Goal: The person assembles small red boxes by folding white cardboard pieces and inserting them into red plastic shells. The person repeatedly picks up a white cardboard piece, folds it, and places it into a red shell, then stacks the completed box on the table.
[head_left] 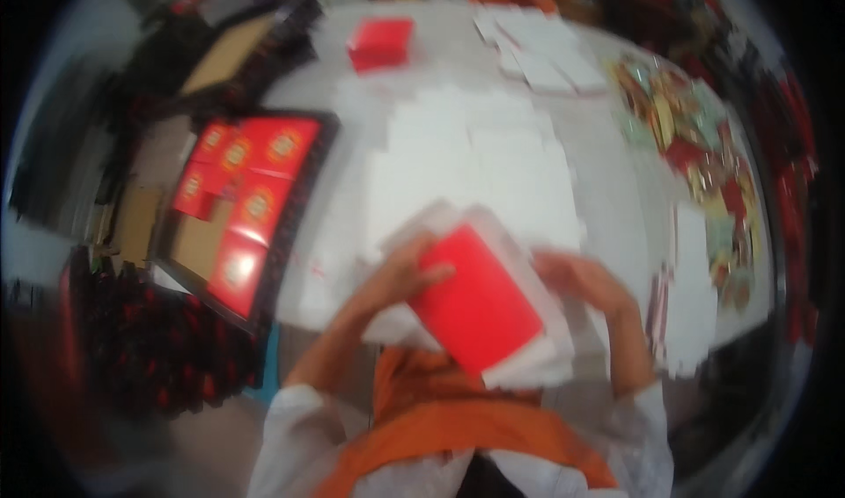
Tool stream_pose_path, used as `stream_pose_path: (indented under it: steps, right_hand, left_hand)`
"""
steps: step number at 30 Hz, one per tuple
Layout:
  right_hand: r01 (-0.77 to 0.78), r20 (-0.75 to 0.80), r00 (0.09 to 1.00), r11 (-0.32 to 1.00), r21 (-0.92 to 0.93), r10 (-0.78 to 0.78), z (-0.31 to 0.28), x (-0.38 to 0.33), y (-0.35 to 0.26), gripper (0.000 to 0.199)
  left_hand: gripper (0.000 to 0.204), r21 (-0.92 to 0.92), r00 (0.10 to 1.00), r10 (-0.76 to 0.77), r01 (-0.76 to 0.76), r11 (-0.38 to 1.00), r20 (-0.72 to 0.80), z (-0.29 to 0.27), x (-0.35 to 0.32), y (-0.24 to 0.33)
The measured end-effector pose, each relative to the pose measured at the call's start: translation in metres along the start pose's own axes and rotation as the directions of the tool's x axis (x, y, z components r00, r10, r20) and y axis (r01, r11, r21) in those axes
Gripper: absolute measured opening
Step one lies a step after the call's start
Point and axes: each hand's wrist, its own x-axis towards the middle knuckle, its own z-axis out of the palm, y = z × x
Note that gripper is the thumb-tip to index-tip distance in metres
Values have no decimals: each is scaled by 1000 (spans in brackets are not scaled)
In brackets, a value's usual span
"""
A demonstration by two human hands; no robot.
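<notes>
A flat, plain red rectangular piece [480, 300] lies tilted over white sheets [537, 357] close to my body, at the table's near edge. My left hand [409, 274] grips its left side, with the thumb laid on the red face and the other fingers partly hidden. On the other side, my right hand [585, 280] is beside the edge of the white sheets, its fingers stretched toward the left and blurred by motion. It does not visibly hold anything. Whether the red piece is a box or a card is too blurred to tell.
White sheets [475, 172] cover the table's middle. A dark-rimmed tray [330, 133] with several red boxes stands left. A red box [380, 42] sits at the back, white pieces [546, 54] back right. Small colourful packets [669, 115] line the right edge, near white stacks [689, 287].
</notes>
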Motion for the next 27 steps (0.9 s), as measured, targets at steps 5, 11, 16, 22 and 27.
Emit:
stream_pose_path:
  steps: [5,11,16,22,27]
  right_hand:
    - [-143,-138,984,966,-217,114,30,36,-17,46]
    - [-82,-140,989,969,-235,49,39,46,-7,42]
    - [-61,-146,989,912,-405,2,45,48,-2,35]
    - [-77,-135,991,894,-442,18,50,50,-6,32]
    - [-77,-130,991,872,-484,15,52,51,-6,33]
  left_hand:
    - [24,-148,979,-194,201,968,65,-8,3,40]
    - [23,-120,934,-339,351,929,109,-6,3,39]
    - [21,-216,911,-391,412,885,135,-3,4,34]
    - [17,-143,932,-342,358,923,121,2,5,36]
    - [18,-91,938,-331,341,936,106,0,6,41]
